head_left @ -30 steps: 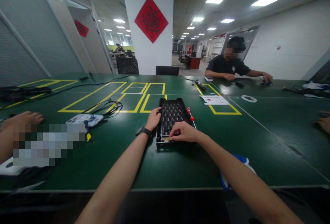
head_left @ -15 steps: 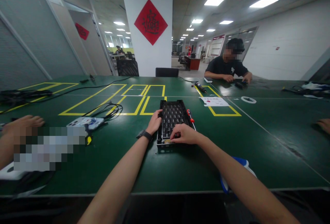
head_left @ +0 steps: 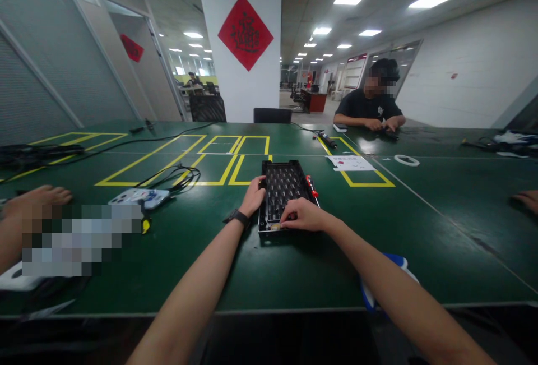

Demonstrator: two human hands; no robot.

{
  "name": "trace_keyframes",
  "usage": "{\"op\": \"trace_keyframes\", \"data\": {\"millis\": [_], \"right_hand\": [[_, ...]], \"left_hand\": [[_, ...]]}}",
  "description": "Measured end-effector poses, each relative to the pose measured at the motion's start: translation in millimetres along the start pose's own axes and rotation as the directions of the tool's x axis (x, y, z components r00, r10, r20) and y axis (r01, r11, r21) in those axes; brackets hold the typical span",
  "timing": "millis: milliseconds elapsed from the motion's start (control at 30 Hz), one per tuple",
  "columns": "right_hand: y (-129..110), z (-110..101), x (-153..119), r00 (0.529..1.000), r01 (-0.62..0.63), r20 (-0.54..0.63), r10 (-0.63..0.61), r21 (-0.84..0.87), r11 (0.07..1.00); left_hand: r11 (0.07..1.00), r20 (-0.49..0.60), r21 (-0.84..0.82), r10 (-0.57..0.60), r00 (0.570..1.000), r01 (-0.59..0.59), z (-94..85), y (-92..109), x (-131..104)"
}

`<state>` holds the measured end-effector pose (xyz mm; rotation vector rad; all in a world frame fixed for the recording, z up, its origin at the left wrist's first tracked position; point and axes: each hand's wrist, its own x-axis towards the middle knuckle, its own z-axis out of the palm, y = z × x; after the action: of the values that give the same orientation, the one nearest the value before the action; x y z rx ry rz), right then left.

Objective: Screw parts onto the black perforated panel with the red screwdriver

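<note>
Across the green table, a co-worker's hand has drawn leftward. Your left hand curls at the black case's left wall; your right hand bunches its fingertips at the near end, either hold unclear. You're apparently positioning the yellowish piece; that calls for a steady case.

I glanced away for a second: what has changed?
Across the table, a co-worker's hand drew in beside their other hand. The case may have shifted slightly. The wearer's left hand stays at its side, right hand at its near end; the screwdriver stays alongside.
</note>
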<state>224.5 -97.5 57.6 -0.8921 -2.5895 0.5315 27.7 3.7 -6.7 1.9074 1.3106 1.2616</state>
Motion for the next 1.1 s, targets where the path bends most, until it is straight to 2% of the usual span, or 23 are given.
{"op": "trace_keyframes", "data": {"millis": [233,367,533,667,867,1100], "right_hand": [[-5,-4,-2,0.999,-0.037,0.031,0.035,0.060,0.998],[-7,-5,-2,0.997,-0.060,0.058,0.050,0.183,0.981],[-7,-2,0,0.988,-0.153,0.042,0.148,0.339,0.928],[-6,0,0,0.985,-0.171,0.036,0.168,0.283,0.944],[-3,0,-1,0.995,-0.095,0.030,0.091,0.144,0.985],[-2,0,-1,0.999,-0.046,-0.011,0.048,0.139,0.989]], "left_hand": [[1.000,-0.037,0.008,0.006,0.999,-0.006,0.7,-4,1],[1.000,-0.036,0.014,0.002,0.999,-0.002,1.3,-7,1],[1.000,-0.016,0.017,0.002,1.000,-0.001,0.7,-6,1],[1.000,-0.021,0.016,-0.006,1.000,0.006,0.6,-6,2],[1.000,-0.011,0.016,0.008,1.000,-0.008,1.4,-8,3],[1.000,-0.019,0.013,0.010,1.000,-0.009,3.3,-12,5]]}}
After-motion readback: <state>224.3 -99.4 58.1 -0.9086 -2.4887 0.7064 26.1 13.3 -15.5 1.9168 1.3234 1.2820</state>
